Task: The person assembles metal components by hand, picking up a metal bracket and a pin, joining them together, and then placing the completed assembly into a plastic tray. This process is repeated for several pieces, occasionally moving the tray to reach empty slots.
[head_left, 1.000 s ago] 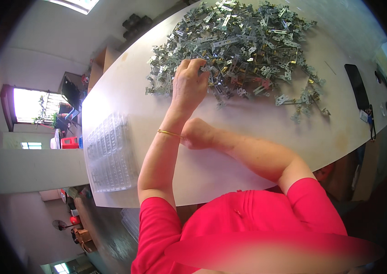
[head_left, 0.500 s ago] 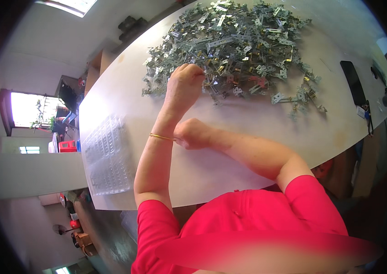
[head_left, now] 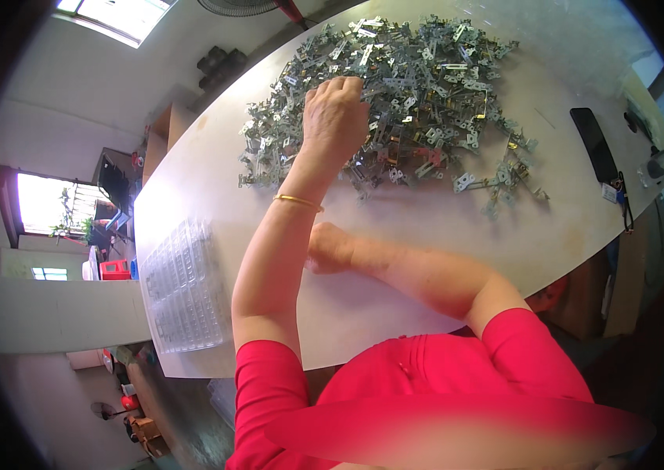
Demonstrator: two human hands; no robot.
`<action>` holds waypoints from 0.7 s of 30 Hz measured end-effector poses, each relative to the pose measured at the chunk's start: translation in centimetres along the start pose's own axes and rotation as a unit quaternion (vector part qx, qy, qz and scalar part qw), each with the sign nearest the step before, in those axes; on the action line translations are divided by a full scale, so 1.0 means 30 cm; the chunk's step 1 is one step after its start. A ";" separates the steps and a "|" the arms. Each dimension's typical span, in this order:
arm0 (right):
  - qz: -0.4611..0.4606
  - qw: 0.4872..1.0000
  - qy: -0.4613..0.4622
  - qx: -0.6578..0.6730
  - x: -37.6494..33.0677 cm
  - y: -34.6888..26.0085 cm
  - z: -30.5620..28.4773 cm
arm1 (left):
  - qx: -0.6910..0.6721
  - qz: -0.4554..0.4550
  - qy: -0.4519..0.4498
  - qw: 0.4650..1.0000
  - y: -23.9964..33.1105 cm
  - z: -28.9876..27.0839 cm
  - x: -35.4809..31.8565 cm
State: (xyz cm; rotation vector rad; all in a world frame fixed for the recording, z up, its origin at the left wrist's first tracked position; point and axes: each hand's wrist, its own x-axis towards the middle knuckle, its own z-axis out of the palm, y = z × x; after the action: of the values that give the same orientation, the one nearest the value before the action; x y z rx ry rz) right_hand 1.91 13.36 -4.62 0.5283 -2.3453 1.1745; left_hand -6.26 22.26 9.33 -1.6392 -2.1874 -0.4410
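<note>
A large heap of small metal brackets (head_left: 402, 86), silver-grey with some brass-coloured parts, lies on the pale table. My left hand (head_left: 336, 113), with a gold bangle on its wrist, reaches over the heap's near left part. Its fingers curl down into the brackets, and the fingertips are hidden beneath the hand. Closer to me, my right hand (head_left: 330, 248) is closed low over the tabletop beside my left forearm. That forearm partly covers it, and whatever its fingers hold is out of sight.
A clear plastic tray (head_left: 185, 290) with rows of moulded pockets lies at the table's left edge. On the right are a black phone (head_left: 594, 145) with a strap and a small clear bag (head_left: 658, 166). The pale table (head_left: 395, 301) has a curved-looking rim.
My left hand has moved forward and slightly right, farther over the bracket heap. The right hand stays closed near the same spot. The whole view has shifted a little.
</note>
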 end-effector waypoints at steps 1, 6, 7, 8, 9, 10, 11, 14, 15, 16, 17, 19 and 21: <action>0.000 1.000 0.002 -0.002 0.000 0.002 0.002 | 0.020 0.009 -0.001 1.000 -0.004 0.018 0.014; 0.010 1.000 0.014 -0.002 0.001 0.009 0.006 | 0.030 0.006 -0.032 0.999 -0.019 0.048 0.053; 0.010 1.000 0.015 -0.002 0.000 0.008 0.002 | 0.021 0.012 -0.024 0.999 -0.022 0.049 0.053; 0.018 1.000 0.007 -0.003 -0.002 0.007 -0.002 | 0.021 0.013 -0.024 0.999 -0.025 0.051 0.054; 0.024 1.000 -0.001 -0.003 0.001 -0.004 -0.014 | 0.024 0.043 -0.004 0.999 -0.028 0.048 0.057; 0.023 1.000 -0.001 -0.002 0.004 -0.014 -0.026 | 0.026 0.073 0.016 0.997 -0.031 0.044 0.057; 0.024 1.000 -0.012 0.005 0.006 -0.025 -0.038 | 0.027 0.073 0.015 0.997 -0.037 0.037 0.054; 0.031 0.999 -0.020 0.011 0.007 -0.032 -0.045 | 0.061 0.115 0.060 0.990 -0.028 0.015 0.049; 0.033 0.999 -0.020 0.012 0.010 -0.035 -0.045 | 0.067 0.109 0.075 0.989 -0.020 -0.002 0.046; 0.031 0.999 -0.021 0.012 0.012 -0.040 -0.045 | 0.074 0.103 0.090 0.988 -0.013 -0.021 0.039; 0.035 0.998 -0.002 0.042 0.014 -0.045 -0.045 | 0.065 0.104 0.098 0.988 -0.011 -0.047 0.028; 0.041 0.996 0.016 0.071 0.007 -0.039 -0.043 | 0.008 0.061 0.133 0.989 0.015 -0.105 -0.001; 0.085 0.992 0.053 0.081 0.004 -0.024 -0.029 | -0.096 -0.044 0.149 0.983 0.009 -0.155 -0.059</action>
State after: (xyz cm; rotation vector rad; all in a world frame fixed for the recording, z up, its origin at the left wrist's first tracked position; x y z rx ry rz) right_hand 2.39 13.64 -3.64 0.3159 -2.2519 1.4430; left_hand -5.05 18.71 12.62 -1.4611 -2.0473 -0.8868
